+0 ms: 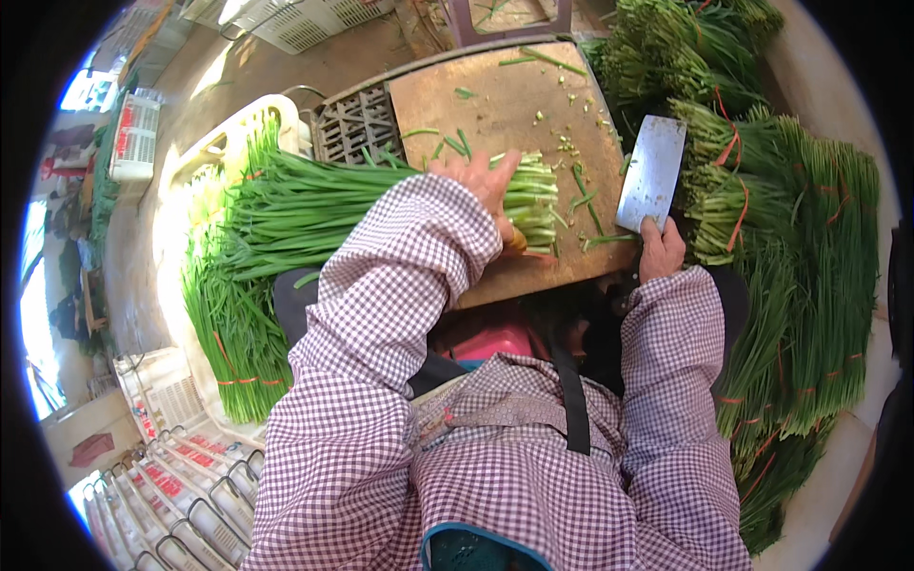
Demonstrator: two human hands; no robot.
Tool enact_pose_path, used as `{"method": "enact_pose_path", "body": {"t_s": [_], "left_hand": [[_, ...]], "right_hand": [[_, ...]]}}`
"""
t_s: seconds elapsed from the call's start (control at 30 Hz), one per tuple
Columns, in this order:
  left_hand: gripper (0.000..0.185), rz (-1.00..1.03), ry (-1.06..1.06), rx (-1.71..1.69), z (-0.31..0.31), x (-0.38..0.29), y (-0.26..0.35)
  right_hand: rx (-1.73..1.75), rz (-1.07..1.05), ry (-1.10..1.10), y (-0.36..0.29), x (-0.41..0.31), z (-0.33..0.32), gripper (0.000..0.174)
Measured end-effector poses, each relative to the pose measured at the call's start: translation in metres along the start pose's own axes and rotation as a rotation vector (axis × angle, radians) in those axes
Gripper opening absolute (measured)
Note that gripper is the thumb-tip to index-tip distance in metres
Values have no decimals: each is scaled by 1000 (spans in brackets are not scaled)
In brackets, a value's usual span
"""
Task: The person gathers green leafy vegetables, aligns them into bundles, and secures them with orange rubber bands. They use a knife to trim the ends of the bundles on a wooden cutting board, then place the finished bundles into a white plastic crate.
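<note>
My left hand [482, 187] lies over a thick bundle of green garlic chives [314, 207], its fingers spread across the stalks near their pale cut ends. The stalks stretch leftward off the wooden cutting board [493, 100]. A bit of orange-red tie shows under the hand at the board's near side. In my right hand [660, 250] is a cleaver [651, 171], gripped low, with its broad blade pointing away from me past the board's right edge. The blade is apart from the bundle. Chopped stalk ends [566, 143] and loose green pieces are scattered on the board.
Tied chive bundles [778, 271] are piled on the right, close to the cleaver. At left, a pale plastic basket [285, 118] holds more chives [246, 357]. A dark plastic crate [360, 128] shows beside the board. White crates [178, 485] stand lower left, and a stool [510, 32] is beyond.
</note>
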State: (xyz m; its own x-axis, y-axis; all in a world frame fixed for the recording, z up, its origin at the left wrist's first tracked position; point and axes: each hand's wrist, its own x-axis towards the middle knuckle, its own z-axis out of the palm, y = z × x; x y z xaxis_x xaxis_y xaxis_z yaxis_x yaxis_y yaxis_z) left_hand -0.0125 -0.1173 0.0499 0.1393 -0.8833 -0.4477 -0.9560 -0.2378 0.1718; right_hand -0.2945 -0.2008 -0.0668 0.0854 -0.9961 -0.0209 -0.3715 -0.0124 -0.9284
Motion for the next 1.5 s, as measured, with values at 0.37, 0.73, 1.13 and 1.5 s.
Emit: {"method": "enact_pose_path", "body": {"t_s": [0.37, 0.73, 1.13, 1.5], "left_hand": [[91, 70, 360, 228, 30, 16, 2], [77, 25, 209, 107, 15, 22, 17], [55, 55, 174, 130, 18, 37, 15], [46, 77, 177, 49, 19, 42, 17]], "right_hand": [[55, 102, -176, -104, -32, 0, 20], [-442, -267, -223, -114, -80, 30, 12], [-698, -117, -424, -139, -38, 37, 17], [-699, -90, -562, -119, -7, 63, 26]]}}
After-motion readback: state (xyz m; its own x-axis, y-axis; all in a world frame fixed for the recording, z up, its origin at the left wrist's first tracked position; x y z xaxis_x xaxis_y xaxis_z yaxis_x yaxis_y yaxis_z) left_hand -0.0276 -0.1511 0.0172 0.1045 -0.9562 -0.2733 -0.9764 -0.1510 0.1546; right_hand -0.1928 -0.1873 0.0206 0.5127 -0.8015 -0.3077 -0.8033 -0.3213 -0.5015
